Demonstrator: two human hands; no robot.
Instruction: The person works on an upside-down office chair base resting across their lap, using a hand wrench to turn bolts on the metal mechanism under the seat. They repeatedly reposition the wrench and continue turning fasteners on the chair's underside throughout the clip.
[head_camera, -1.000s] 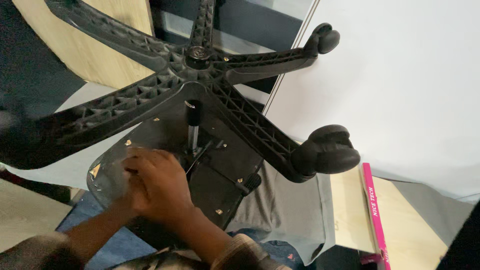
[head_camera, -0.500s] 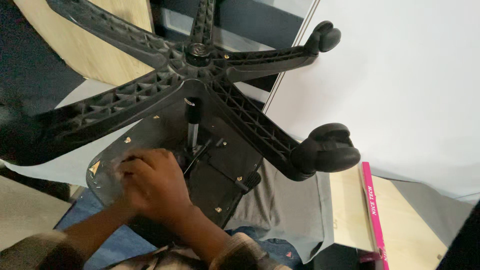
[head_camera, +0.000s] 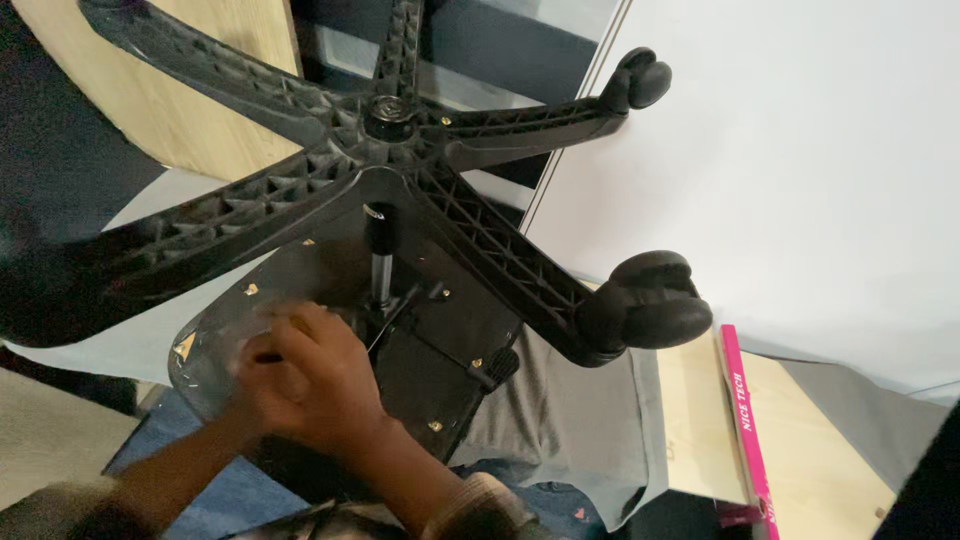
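Note:
An office chair lies upside down, its black five-arm base (head_camera: 388, 115) toward me. A chrome gas cylinder (head_camera: 381, 260) runs from the hub down to the black seat mechanism (head_camera: 440, 360). My right hand (head_camera: 335, 390) is curled over my left hand (head_camera: 258, 372). Both press on the seat's underside (head_camera: 215, 340) just left of the cylinder's foot. They are blurred, and whatever lies under the fingers is hidden. A checked sleeve cuff (head_camera: 470, 505) covers my right wrist.
Two black casters stick out to the right, a near caster (head_camera: 650, 300) and a far caster (head_camera: 640, 80). A white wall (head_camera: 800, 150) fills the right. A pink strip (head_camera: 745, 420) lies on a pale wooden board (head_camera: 700, 400); grey cloth (head_camera: 570, 420) is under the chair.
Both hands stay at the same spot by the cylinder's foot, shifting only slightly and blurring. The chair has not moved.

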